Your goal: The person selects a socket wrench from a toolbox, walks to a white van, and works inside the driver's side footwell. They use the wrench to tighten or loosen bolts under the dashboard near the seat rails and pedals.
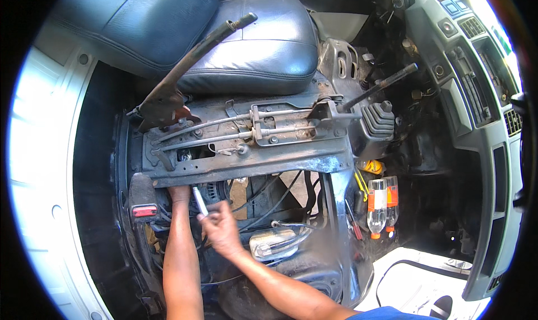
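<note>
Below the rusty metal crossmember (246, 166) of a stripped vehicle cabin, both bare hands work in the open engine bay. Left hand (180, 194): reaches up under the front edge of the crossmember, fingers mostly hidden behind the metal; whether it grips anything cannot be told. Right hand (219, 226): fingers closed around the lower end of a slim silver tool (199, 200), which stands tilted, its upper tip just under the crossmember edge and just beside the left hand. Tool type not resolvable; looks like a small wrench or driver shaft.

Surroundings: dark hoses and cables (274, 199) run behind the right hand. A translucent plastic reservoir (274, 242) sits just right of the right wrist. A red seat-belt buckle (144, 210) lies to the left of the left forearm. On top of the crossmember, two steel cables (218, 130) run to a bracket, and a long handbrake lever (190, 59) rises tilted over the dark blue leather seat (246, 45). Further right: gear lever with a ribbed black boot (379, 120). Two clear plastic bottles with orange labels (382, 205) stand near the floor, well apart from the hands. Grey dashboard (476, 84) curves along the right rim.
</note>
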### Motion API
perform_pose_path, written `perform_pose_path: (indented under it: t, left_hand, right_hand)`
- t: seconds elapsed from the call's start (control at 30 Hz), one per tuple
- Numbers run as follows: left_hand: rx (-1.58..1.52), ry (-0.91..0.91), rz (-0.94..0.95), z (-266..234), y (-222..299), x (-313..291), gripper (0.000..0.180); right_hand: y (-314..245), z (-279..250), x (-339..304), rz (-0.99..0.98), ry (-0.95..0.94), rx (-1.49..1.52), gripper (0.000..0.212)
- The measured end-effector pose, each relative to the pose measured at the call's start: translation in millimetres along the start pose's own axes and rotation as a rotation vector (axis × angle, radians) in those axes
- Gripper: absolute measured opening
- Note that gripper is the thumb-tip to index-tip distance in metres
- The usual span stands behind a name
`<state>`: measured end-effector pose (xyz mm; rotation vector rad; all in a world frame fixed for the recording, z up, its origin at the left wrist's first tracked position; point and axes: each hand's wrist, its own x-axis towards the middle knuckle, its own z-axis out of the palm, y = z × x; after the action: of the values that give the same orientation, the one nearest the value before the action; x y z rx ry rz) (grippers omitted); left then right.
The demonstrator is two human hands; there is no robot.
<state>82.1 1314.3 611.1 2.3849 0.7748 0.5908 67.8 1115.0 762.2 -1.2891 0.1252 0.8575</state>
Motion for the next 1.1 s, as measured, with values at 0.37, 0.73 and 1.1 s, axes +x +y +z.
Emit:
perform_pose_path:
  t: [0.37,0.73,1.1]
  left_hand:
    - [0.011,0.108,0.073,4.4,8.8,2.5,0.03]
    - [0.076,0.015,-0.018,-0.7,8.0,2.8,0.029]
    - [0.09,0.015,0.041,-5.1,20.2,3.6,0.032]
  right_hand:
    - [-13.7,-85.6,117.7,-0.733,0.42,-0.036,0.02]
    - [22.3,-4.1,8.0,-0.115,0.048,0.104,0.032]
    - [2.7,-83.1,143.7,-0.452,0.33,0.377,0.029]
